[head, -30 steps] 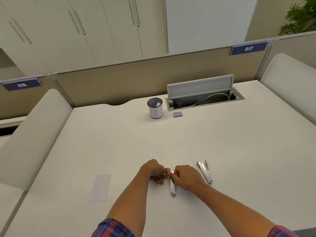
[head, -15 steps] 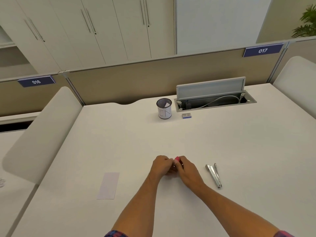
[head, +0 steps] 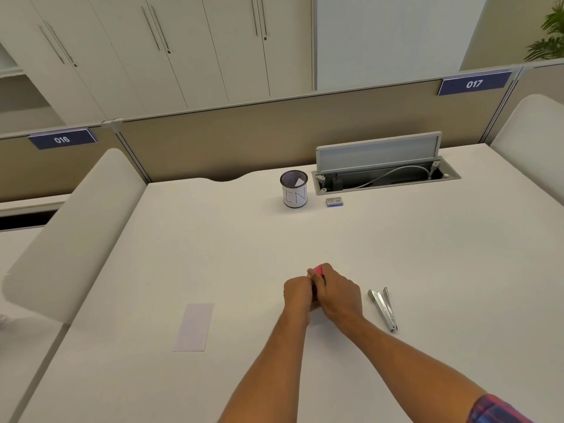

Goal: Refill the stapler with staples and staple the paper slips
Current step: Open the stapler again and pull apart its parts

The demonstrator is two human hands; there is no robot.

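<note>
- Head-cam view down onto a white desk (head: 427, 254); both forearms reach in from 6 o'clock to desk centre.
- Left hand (head: 297, 296) & right hand (head: 338, 293) pressed together at centre, fingers of both curled round a small pink stapler (head: 319, 270); only its pink tip shows, at 12 o'clock of the knuckles, rest hidden inside the grip.
- Metal stapler part (head: 383, 308), silver, two prongs splayed at the far end, lies flat on desk at 3 o'clock of the hands, near but not touching.
- Paper slip (head: 194, 327), pale rectangle, flat on desk at 8 o'clock of the hands, well apart.
- Mesh pen cup (head: 294, 193), upright, at 12 o'clock toward the desk's far edge; white label w/ handwritten "IN"; inside, a white paper corner shows against the dark mesh, rest of contents can't be made out.
- Staple box (head: 334, 202), small, grey-blue, closed, at 3 o'clock of the cup, just beside it.
- Cable tray (head: 387, 178) recessed in desk behind the box, lid flipped up; inside, a grey cable loops across, plus dark fittings at the left end.
- Partition signs "016" (head: 62, 139) at 10 o'clock, "017" (head: 474, 83) at 1 o'clock.
- Plaid sleeve (head: 500, 410) at 5 o'clock on the right arm.
</note>
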